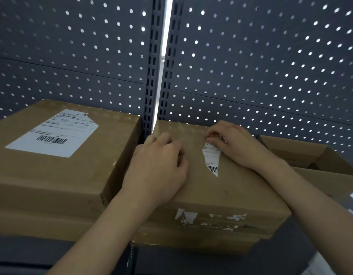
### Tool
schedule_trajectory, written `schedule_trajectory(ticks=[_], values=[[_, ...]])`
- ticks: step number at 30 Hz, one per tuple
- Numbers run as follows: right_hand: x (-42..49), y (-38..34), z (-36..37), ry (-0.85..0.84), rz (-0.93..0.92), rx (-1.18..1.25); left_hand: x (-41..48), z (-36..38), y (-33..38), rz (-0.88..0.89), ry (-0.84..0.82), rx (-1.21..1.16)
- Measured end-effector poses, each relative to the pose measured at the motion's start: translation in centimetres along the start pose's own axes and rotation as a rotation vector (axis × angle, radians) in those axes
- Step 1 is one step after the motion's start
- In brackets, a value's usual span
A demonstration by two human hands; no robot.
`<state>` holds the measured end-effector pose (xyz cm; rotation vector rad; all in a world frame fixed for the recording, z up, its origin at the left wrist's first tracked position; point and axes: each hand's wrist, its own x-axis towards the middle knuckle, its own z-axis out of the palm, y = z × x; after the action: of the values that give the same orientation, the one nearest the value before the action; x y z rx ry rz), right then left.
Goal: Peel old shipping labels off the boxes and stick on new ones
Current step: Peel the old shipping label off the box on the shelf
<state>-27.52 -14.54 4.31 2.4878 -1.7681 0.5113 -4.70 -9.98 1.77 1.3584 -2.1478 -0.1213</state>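
One labelled box (pixel 32 171) left, one open box (pixel 330 176) right flank torn label (pixel 211 158).

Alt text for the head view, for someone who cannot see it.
The right hand pinches the top of a torn label strip on the middle box while the left hand rests on that box. The left box bears a nearly whole label; an open box stands at right.

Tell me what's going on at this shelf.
A person is working on the middle box: the right hand pinches the top of the torn label strip, while the left hand rests on the box top. The left box carries a nearly whole label, one corner torn.
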Motion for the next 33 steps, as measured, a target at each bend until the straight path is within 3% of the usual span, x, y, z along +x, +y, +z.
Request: schedule_trajectory(ticks=[4,11,22,33], values=[[0.2,-0.2,-0.1,0.037,-0.006,0.007,0.0,0.1,0.1,0.0,0.009,-0.004],[0.8,-0.9,0.1,-0.036,0.012,-0.216,0.0,0.1,0.1,-0.007,0.01,0.018],[0.2,-0.6,0.2,-0.002,0.054,0.009,0.0,0.0,0.1,-0.008,0.005,0.02],[-0.2,-0.5,0.0,0.056,-0.003,0.034,-0.1,0.1,0.1,-0.006,0.016,0.016]])
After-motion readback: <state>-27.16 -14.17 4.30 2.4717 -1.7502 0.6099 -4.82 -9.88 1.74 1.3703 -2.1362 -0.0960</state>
